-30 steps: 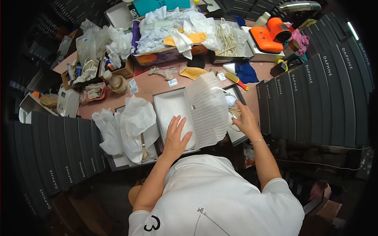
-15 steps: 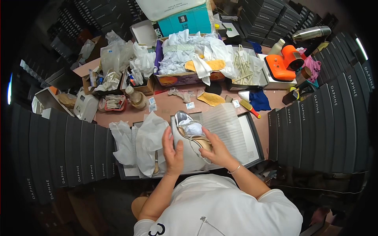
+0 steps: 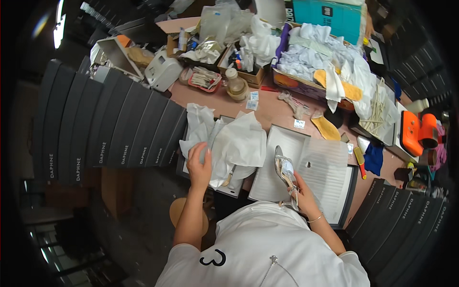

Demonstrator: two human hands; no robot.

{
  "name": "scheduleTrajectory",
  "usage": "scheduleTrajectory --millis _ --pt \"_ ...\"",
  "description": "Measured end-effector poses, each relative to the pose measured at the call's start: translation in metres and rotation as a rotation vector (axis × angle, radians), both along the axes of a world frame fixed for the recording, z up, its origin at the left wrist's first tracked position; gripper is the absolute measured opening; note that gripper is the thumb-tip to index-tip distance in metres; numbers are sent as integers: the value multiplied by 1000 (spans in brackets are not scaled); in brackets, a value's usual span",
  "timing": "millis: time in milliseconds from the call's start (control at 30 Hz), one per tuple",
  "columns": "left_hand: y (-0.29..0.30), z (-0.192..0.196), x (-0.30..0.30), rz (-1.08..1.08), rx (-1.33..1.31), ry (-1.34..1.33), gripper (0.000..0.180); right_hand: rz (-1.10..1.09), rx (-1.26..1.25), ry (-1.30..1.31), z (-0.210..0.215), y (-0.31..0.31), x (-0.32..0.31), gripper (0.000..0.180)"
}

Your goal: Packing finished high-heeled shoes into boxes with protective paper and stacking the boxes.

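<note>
A white short-sleeved shirt [image 3: 267, 248] with a black mark is worn, and a thin bracelet [image 3: 314, 219].

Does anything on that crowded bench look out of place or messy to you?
Mostly it is clutter. White tissue paper lies crumpled and spilling over a box, under the left hand. A loose yellow insole lies alone on the table. The right hand holds a silver shoe above an open shoebox. Nothing looks broken.

Open box: shallow white cardboard shoe box [image 3: 279, 165] with ribbed paper, near edge of the cluttered pink surface [image 3: 267, 107].
Far box: teal rectangular carton [image 3: 330, 16].
Labels: small white-and-blue paper tags [image 3: 252, 100], mid-surface.
Stacks: dark grey lettered shoe boxes [image 3: 105, 126], both sides.
</note>
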State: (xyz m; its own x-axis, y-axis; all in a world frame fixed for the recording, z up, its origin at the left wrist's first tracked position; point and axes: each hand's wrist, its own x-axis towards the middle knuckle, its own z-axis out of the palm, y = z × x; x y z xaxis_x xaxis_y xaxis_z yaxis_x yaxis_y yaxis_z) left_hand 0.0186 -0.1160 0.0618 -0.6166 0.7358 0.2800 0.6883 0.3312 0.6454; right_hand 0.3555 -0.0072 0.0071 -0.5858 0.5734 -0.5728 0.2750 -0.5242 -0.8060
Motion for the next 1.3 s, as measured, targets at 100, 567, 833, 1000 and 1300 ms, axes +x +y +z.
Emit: scheduleTrajectory --millis 100,567,833,1000,1300 --pt "-31 -45 -61 162 -174 372 32 38 -16 10 2 7 -8 70" --pt "115 -96 -202 218 -574 105 24 148 414 -55 5 7 2 74" --pt "71 103 -121 -138 198 6 23 -189 -510 750 63 40 -45 57" --pt "75 114 -41 -188 99 172 9 -195 -828 997 60 25 -45 50" --pt "80 74 27 -573 -3 55 49 189 -639 814 98 3 -4 67"
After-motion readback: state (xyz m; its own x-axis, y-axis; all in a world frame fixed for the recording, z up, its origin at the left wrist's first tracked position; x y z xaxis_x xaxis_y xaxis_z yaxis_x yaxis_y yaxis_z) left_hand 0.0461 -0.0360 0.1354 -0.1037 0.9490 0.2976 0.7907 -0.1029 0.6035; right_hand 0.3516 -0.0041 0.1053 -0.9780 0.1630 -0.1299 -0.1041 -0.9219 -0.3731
